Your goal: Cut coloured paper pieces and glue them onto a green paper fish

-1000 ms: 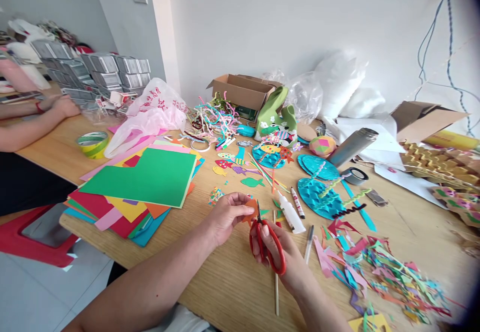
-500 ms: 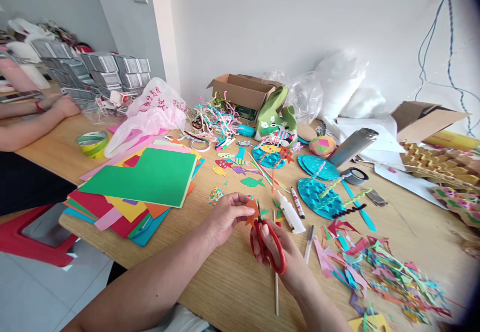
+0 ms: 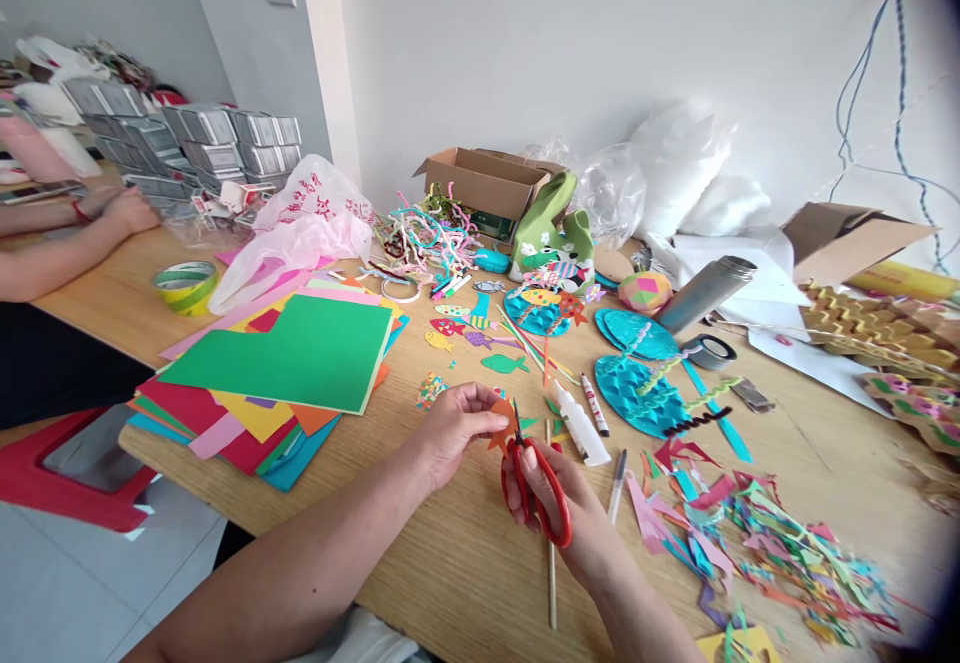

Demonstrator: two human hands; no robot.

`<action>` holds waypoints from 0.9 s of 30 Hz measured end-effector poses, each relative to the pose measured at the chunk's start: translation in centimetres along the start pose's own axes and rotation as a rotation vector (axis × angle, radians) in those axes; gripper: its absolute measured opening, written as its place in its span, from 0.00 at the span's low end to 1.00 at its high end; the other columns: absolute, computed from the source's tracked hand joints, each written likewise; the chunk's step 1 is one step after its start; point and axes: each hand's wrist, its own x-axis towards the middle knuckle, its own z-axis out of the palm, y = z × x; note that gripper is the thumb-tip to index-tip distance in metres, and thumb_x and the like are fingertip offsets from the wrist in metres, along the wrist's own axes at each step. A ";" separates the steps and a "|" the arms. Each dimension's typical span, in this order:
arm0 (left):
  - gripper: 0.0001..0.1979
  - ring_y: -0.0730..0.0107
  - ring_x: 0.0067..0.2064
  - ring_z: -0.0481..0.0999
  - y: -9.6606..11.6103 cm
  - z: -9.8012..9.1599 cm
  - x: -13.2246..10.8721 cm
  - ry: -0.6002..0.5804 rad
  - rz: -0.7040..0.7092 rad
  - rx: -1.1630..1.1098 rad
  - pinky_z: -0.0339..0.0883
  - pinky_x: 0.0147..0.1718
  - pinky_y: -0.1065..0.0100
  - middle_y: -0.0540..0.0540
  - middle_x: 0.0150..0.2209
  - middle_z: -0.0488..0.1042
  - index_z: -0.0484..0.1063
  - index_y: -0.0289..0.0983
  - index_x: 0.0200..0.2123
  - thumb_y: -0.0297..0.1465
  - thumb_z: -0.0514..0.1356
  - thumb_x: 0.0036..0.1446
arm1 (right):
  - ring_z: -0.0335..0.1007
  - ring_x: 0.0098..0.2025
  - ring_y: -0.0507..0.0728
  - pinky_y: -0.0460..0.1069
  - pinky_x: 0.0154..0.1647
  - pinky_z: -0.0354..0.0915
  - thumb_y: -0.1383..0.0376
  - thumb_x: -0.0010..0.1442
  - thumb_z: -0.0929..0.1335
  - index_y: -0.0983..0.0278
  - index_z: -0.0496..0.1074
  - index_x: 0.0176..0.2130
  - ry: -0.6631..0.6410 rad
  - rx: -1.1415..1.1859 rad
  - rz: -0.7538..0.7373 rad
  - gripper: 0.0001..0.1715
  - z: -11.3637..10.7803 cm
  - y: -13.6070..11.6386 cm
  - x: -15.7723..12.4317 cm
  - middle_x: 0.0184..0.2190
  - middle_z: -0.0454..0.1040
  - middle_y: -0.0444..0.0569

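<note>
Head view: my left hand pinches a small orange paper piece between thumb and fingers, above the tabletop and in from its near edge. My right hand is curled round the handles of 1 pair of red scissors, the dark blades against the paper's right side; how far they are parted I can't tell. Just beyond, 1 white glue bottle and 1 marker lie side by side. Coloured sheets are stacked at the tabletop's near left corner, and paper scraps spread toward the near edge on my right
</note>
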 end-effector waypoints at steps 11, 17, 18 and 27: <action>0.15 0.73 0.28 0.72 -0.1 -0.1 0.0 -0.017 0.008 -0.002 0.61 0.32 0.69 0.48 0.26 0.75 0.71 0.33 0.27 0.28 0.70 0.33 | 0.59 0.18 0.49 0.45 0.18 0.49 0.38 0.54 0.63 0.63 0.64 0.33 -0.035 0.021 0.016 0.30 -0.2 0.5 0.2 0.21 0.68 0.43; 0.15 0.73 0.28 0.72 -0.1 -0.1 0.1 -0.014 0.004 0.002 0.61 0.31 0.70 0.49 0.26 0.75 0.71 0.34 0.27 0.28 0.70 0.33 | 0.59 0.19 0.50 0.46 0.20 0.50 0.39 0.54 0.64 0.63 0.64 0.32 -0.027 0.018 0.008 0.29 -0.2 0.5 0.2 0.20 0.68 0.43; 0.15 0.73 0.28 0.72 -0.1 -0.1 0.1 -0.012 0.002 0.001 0.61 0.31 0.70 0.49 0.26 0.75 0.71 0.34 0.27 0.28 0.70 0.33 | 0.59 0.19 0.50 0.46 0.20 0.50 0.39 0.54 0.64 0.63 0.64 0.32 -0.026 0.020 0.009 0.29 -0.3 0.5 0.2 0.20 0.68 0.43; 0.15 0.74 0.28 0.72 -0.1 -0.1 0.0 -0.010 -0.001 0.001 0.61 0.31 0.70 0.49 0.26 0.75 0.71 0.34 0.27 0.27 0.70 0.33 | 0.58 0.19 0.49 0.46 0.20 0.50 0.42 0.55 0.66 0.63 0.64 0.31 -0.045 0.010 -0.029 0.27 -0.5 0.8 0.4 0.20 0.67 0.43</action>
